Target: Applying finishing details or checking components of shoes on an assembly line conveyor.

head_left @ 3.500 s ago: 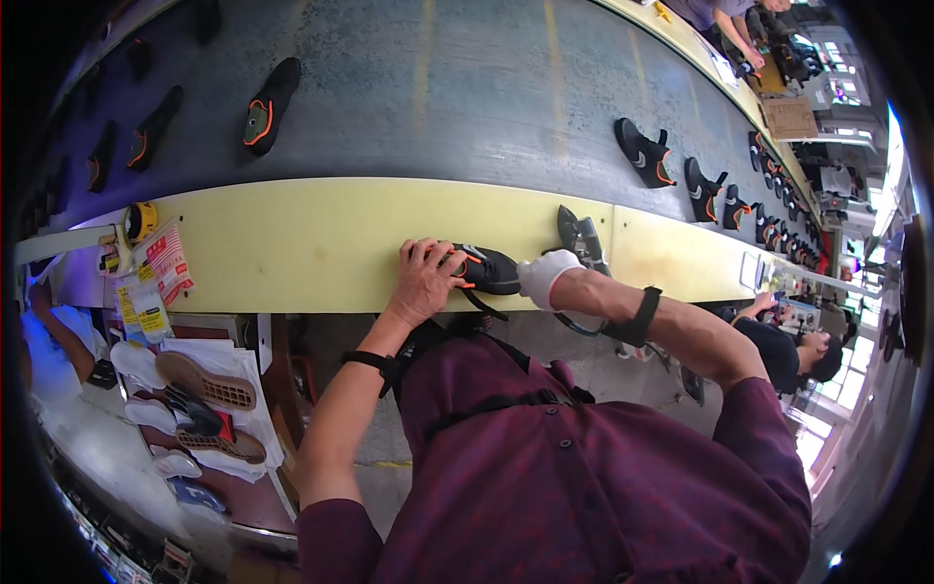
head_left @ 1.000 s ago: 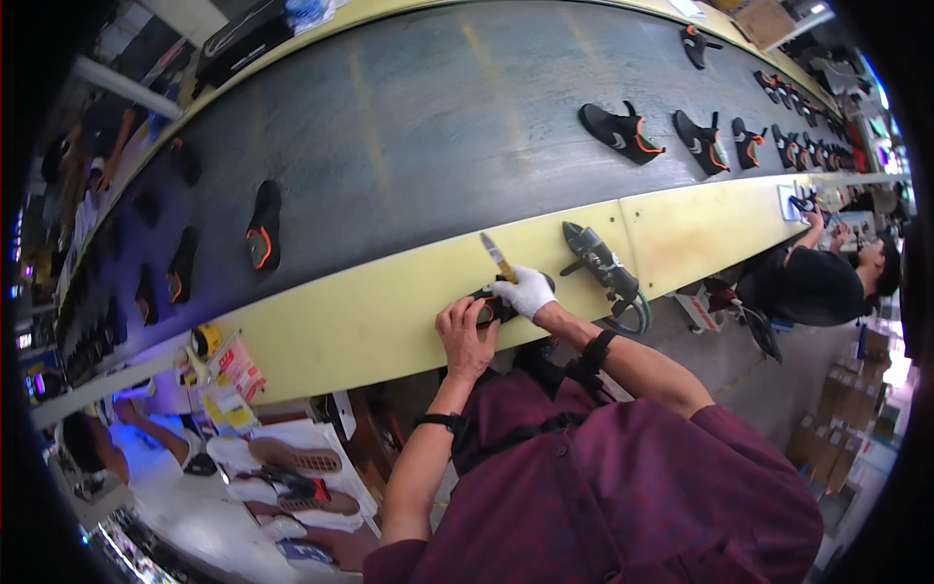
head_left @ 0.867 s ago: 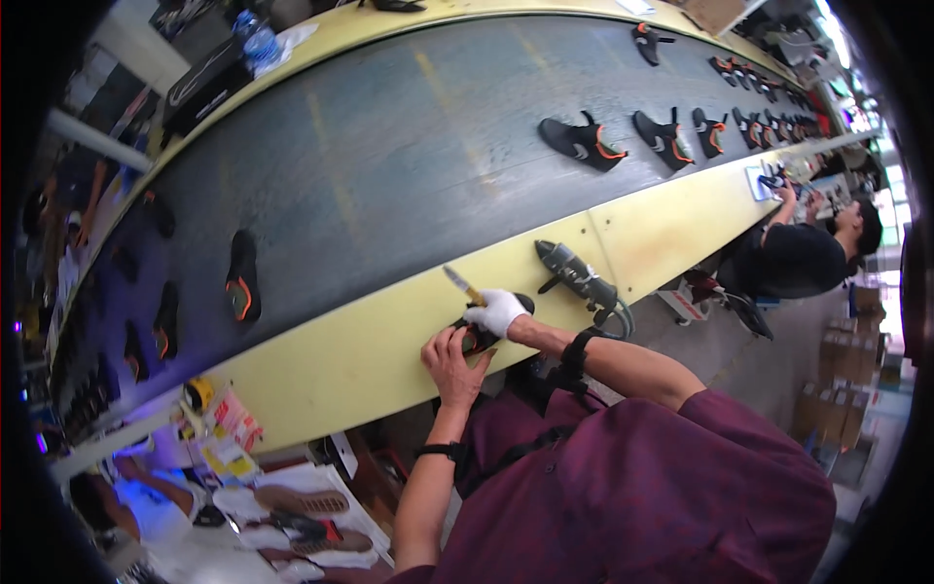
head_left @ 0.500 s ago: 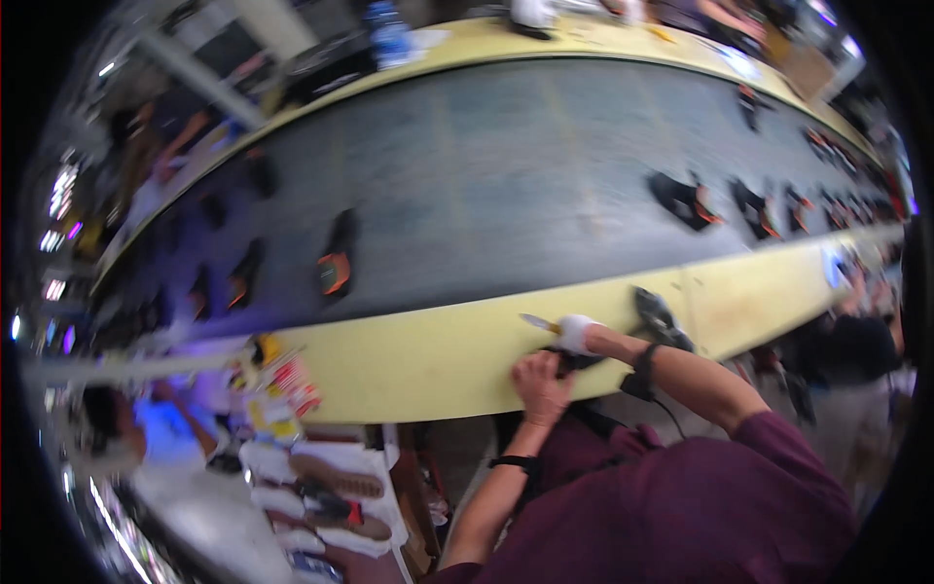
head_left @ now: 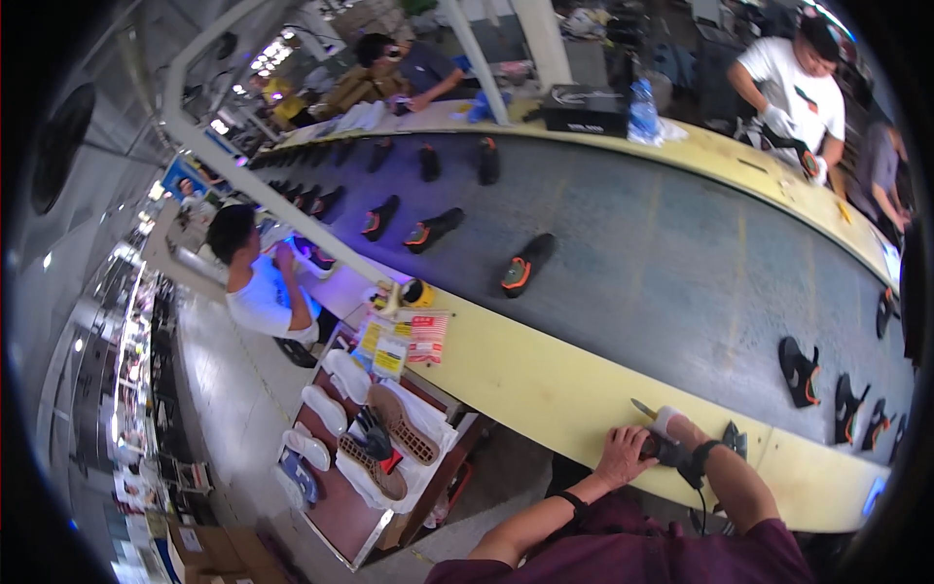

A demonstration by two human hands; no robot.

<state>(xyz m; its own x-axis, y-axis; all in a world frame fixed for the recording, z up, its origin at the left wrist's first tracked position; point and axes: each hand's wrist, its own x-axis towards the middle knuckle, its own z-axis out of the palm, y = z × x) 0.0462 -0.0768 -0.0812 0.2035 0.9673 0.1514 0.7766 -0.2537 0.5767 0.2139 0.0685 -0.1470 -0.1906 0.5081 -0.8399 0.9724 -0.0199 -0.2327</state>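
My left hand [head_left: 623, 457] is closed on a dark shoe [head_left: 654, 449] at the near edge of the yellow worktop. Its fingers wrap over one end, and much of the shoe is hidden between my hands. My right hand [head_left: 671, 426], in a white glove or finger covering, meets it from the right. In it is a thin tool [head_left: 642, 407] with a yellowish handle and a grey pointed tip, aimed up and left; I cannot tell a knife from a brush. Beside my right wrist lies a dark grey object [head_left: 736, 440], partly hidden by the arm.
Beyond the worktop [head_left: 545, 380], a grey conveyor belt [head_left: 623, 263] carries black-and-orange shoes [head_left: 526, 265]. Left of me, a small table [head_left: 336, 530] bears soles and shoe parts, near packets [head_left: 426, 336]. A co-worker [head_left: 268, 277] sits at the left; another [head_left: 803, 92] works across the belt.
The view has swung left, so the belt, my hands and the shoes appear farther right. Both hands stay together at the dark shoe, the tool still in my right one.
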